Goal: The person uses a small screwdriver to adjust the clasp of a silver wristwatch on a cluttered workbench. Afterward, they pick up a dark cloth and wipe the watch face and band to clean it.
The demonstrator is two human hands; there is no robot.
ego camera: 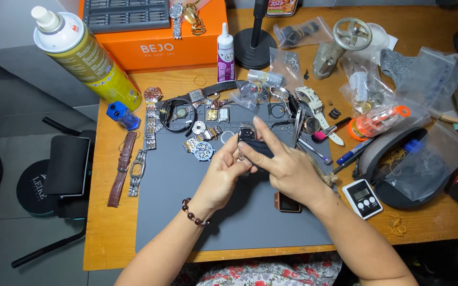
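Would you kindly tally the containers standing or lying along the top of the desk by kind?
Yellow-green spray can with white cap: 1
Small white glue bottle with purple label: 1
Orange storage box: 1
Clear bottle with orange cap: 1
Total: 4

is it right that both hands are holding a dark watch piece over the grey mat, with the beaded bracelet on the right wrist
Not quite. The head view shows the beaded bracelet on the left wrist, not the right. The rest holds: the left hand and right hand together hold a dark watch piece over the grey mat.
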